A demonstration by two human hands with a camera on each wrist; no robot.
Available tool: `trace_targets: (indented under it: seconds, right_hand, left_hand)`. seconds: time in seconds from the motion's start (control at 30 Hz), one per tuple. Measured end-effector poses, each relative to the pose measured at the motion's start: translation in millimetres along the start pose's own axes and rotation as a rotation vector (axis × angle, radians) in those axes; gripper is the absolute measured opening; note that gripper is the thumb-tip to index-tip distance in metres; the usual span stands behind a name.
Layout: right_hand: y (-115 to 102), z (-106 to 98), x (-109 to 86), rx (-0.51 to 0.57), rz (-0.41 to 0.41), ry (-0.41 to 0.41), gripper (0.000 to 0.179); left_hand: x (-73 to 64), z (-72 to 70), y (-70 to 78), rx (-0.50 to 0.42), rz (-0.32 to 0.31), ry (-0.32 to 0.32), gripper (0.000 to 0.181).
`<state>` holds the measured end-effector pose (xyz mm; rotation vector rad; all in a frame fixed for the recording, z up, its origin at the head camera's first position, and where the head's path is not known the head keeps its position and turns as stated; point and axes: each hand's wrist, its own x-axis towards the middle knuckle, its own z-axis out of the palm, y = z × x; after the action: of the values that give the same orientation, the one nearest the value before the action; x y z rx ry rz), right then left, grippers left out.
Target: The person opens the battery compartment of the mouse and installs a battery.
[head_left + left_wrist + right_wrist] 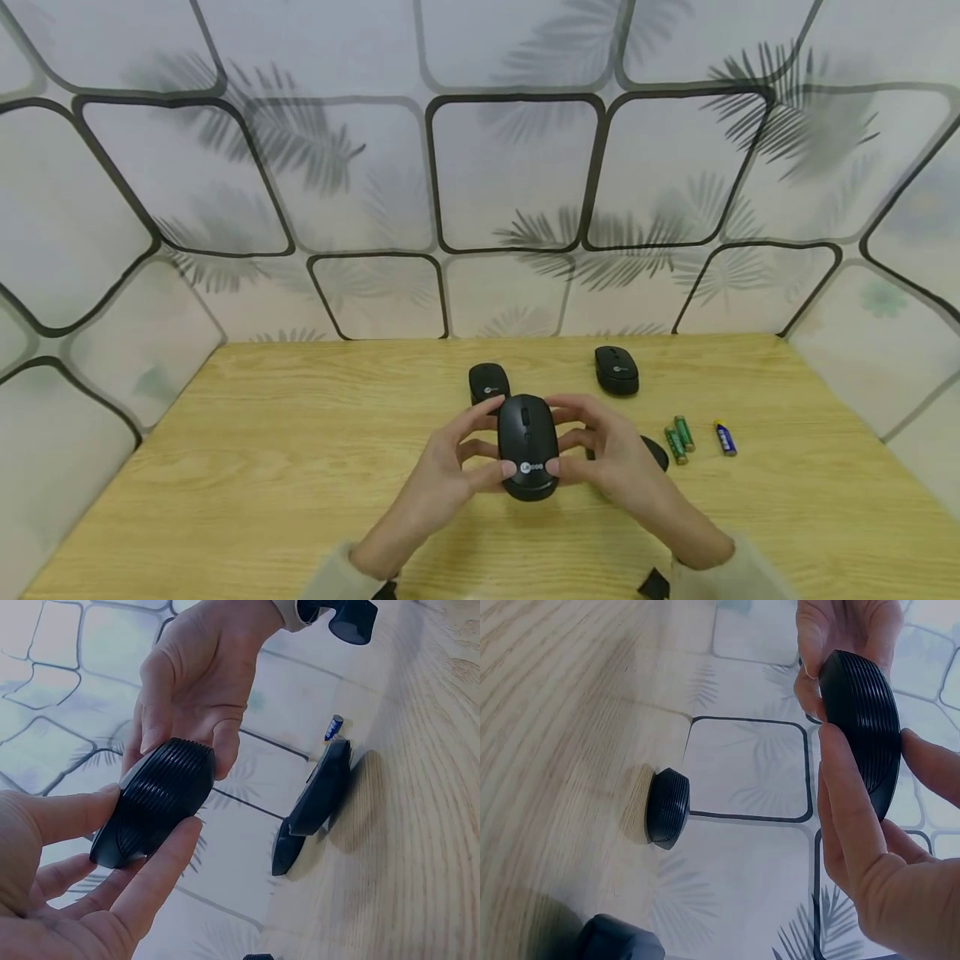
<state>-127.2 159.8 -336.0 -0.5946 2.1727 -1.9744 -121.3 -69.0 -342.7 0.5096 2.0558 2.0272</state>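
Observation:
A black computer mouse (527, 442) with a white logo is held up above the table between both hands, its top facing the head camera. The left hand (457, 471) grips its left edge, thumb near the logo and fingers along the side. On the opposite edge the right hand (611, 454) pinches it the same way. Ribbed sides of this mouse (161, 795) show in the left wrist view, with the left hand (90, 877) below and the right hand above. In the right wrist view, the right hand (877, 855) supports the mouse (862, 724) from below.
On the wooden table (300, 433), one black mouse (489, 381) lies just behind the held one and another mouse (617, 370) farther right. A third mouse (656, 452) is partly hidden by the right hand. Two green batteries (679, 439) and a blue battery (725, 438) lie at right.

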Motion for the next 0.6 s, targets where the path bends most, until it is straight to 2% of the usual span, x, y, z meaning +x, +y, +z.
trace_targets:
  seconds: [0.6]
  right_hand:
    - [1.5, -0.7, -0.9, 0.027, 0.012, -0.009, 0.066]
  left_hand:
    - [0.5, 0.7, -3.9, -0.009, -0.004, 0.012, 0.069]
